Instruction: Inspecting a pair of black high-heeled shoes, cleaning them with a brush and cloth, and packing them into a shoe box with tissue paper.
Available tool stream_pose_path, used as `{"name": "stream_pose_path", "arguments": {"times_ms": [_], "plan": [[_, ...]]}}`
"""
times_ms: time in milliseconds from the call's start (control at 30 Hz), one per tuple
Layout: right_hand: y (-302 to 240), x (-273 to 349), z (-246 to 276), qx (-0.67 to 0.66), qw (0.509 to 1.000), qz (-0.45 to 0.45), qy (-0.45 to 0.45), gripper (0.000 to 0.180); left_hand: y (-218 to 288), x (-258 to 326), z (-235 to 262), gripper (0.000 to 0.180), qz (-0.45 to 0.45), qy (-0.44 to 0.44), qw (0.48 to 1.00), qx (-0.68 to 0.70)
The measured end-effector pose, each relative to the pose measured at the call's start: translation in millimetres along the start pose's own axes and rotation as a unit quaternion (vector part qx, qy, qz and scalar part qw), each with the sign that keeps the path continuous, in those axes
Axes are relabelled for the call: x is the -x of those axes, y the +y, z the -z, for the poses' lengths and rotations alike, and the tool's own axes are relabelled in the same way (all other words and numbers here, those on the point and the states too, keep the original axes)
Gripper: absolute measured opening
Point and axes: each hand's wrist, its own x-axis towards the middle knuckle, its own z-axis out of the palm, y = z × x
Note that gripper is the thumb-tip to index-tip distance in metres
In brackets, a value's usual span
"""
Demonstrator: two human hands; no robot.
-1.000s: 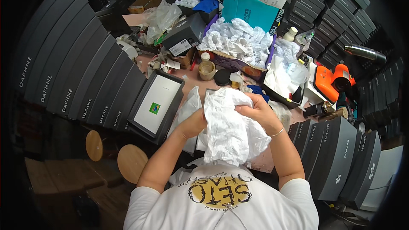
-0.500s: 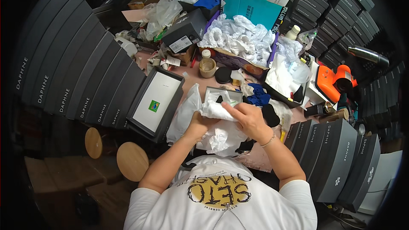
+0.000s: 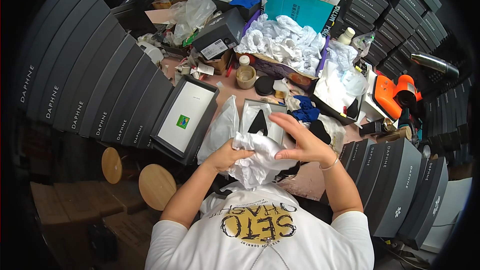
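Observation:
Crumpled white tissue paper (image 3: 261,157) is bunched up close in front of my chest. My left hand (image 3: 226,156) grips its left side, the thumb lying on top. Whether anything is wrapped inside cannot be seen. My right hand (image 3: 309,141) is at the paper's right side, its fingers spread and curved, thumb beside the paper. Just beyond the hands lies an open grey shoe box (image 3: 263,104) with white paper and a black pointed item (image 3: 258,123), likely part of a shoe, in it. Another white sheet of paper (image 3: 222,127) stands up along the box's left side.
To the left lies a dark box lid (image 3: 186,115) with a white inside and a green sticker. A carton (image 3: 280,70) full of crumpled paper stands beyond, near a small jar (image 3: 245,76). Stacked grey shoe boxes (image 3: 90,70) flank both sides; an orange device (image 3: 392,95) sits right.
My right hand has let go of the paper and opened. The paper bundle has come nearer to me, uncovering more of the shoe box and the black item.

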Motion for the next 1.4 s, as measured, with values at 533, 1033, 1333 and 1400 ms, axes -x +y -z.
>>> {"name": "stream_pose_path", "arguments": {"times_ms": [533,1033,1333,1400], "plan": [[16.0,12.7,-59.1,0.284,0.958,-0.038,-0.016,0.056,-25.7,-4.2,-0.1,0.041,0.008,0.021,0.996,0.088],[40.7,22.7,-76.1,0.318,0.942,-0.029,0.102,0.042,3.7,21.5,3.4,0.053,0.049,-0.070,0.959,0.269],[58.2,65.1,-112.3,-0.368,0.888,-0.219,0.165,0.025,-63.4,29.1,-36.8,0.044,0.055,0.059,0.960,0.266],[42.4,70.2,-127.1,-0.538,0.786,-0.229,0.202,0.024,-78.3,31.6,-42.3,0.045,0.078,0.024,0.965,0.250]]}}
